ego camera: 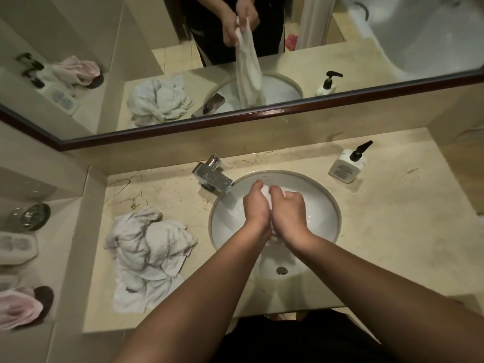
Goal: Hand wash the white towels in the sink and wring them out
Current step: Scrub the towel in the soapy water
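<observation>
Hands meet over the round white sink [327, 203] in the head view: the left hand [258, 205] and the right hand [288, 208] are pressed together, each grip curled tight round the same white towel [265, 191], of which only a small wad shows between the thumbs and a little below the wrists. The mirror [183, 132] behind the bench [392, 231] shows that towel hanging down from both fists into the basin. A chrome tap [213, 176] stands at the basin's upper left rim, its spout reaching over the bowl, and the drain [282, 270] lies near the front of the bowl, below the forearms. A heap of crumpled white towels [149, 255] rests on the bench left of the sink, apart from its rim. A white pump bottle [347, 165] with a black top stands on the bench beyond the sink to the right. A pink cloth [18, 307] lies on a lower shelf at far left.
</observation>
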The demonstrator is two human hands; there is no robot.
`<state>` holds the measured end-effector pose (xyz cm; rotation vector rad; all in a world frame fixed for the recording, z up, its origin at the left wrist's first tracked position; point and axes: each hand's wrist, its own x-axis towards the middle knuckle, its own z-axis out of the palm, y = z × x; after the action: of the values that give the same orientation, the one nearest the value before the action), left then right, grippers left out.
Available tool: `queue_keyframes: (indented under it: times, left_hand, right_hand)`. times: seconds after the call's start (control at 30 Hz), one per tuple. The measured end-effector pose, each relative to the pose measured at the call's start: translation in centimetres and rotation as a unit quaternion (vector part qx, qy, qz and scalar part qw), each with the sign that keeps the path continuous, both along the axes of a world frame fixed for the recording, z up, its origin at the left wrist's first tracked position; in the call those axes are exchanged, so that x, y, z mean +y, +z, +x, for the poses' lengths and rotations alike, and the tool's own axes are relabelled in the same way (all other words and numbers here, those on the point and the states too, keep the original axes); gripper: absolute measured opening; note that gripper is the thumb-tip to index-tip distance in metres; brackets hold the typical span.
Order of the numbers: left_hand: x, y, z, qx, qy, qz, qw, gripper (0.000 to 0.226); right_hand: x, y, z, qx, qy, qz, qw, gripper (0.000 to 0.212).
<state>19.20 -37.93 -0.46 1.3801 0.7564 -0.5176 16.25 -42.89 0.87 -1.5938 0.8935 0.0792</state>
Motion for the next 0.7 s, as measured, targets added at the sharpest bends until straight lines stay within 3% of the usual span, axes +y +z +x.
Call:
queue_keyframes:
  times: [0.13, 0.33, 0.5, 0.63, 0.7]
  left_hand:
    - [-0.7, 0.0, -1.8, -0.013, -0.057, -0.016, 0.998, 0.039]
    - [1.2, -0.1, -0.1, 0.009, 0.004, -0.02, 1.0, 0.035]
    - [0.6, 0.1, -0.2, -0.043, -0.071, 0.012, 0.997, 0.041]
    - [1.6, 0.5, 1.3, -0.027, -0.03, -0.009, 0.999, 0.036]
    - [1.4, 0.6, 1.0, -0.03, -0.039, -0.001, 0.999, 0.038]
  right_hand:
    - [-2.4, -0.7, 1.4, 0.026, -0.073, -0.009, 0.997, 0.037]
    - [1.2, 0.5, -0.7, -0.022, 0.027, -0.014, 0.999, 0.043]
    - [-0.9, 0.2, 1.9, 0.022, -0.129, 0.051, 0.99, 0.034]
    - [2.1, 0.8, 0.0, -0.027, -0.026, 0.008, 0.999, 0.04]
    - [1.3, 0.7, 0.7, -0.023, -0.034, -0.001, 0.999, 0.04]
